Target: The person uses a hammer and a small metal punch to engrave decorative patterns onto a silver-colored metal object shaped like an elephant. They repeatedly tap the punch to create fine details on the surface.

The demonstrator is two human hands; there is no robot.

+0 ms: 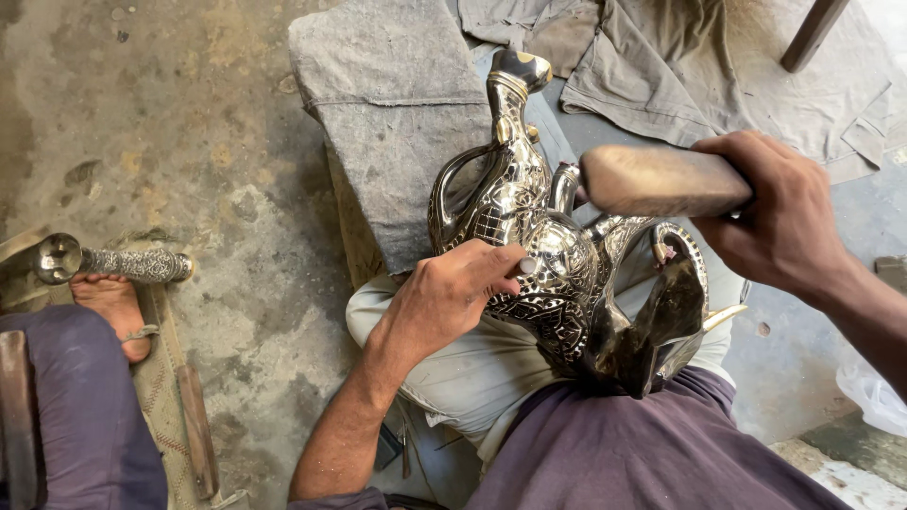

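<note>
I see the ornate metal elephant resting on the lap, my left hand pressed against its engraved flank, fingers curled on it. My right hand has its grip closed around a wooden mallet just above the figure. The elephant's base is hidden against the purple cloth.

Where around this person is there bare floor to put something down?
Bare concrete floor lies open at upper left, bordered by the grey cloth pad and the engraved metal rod. The lap is crowded: both hands, the wooden mallet and the engraved metal elephant.
</note>
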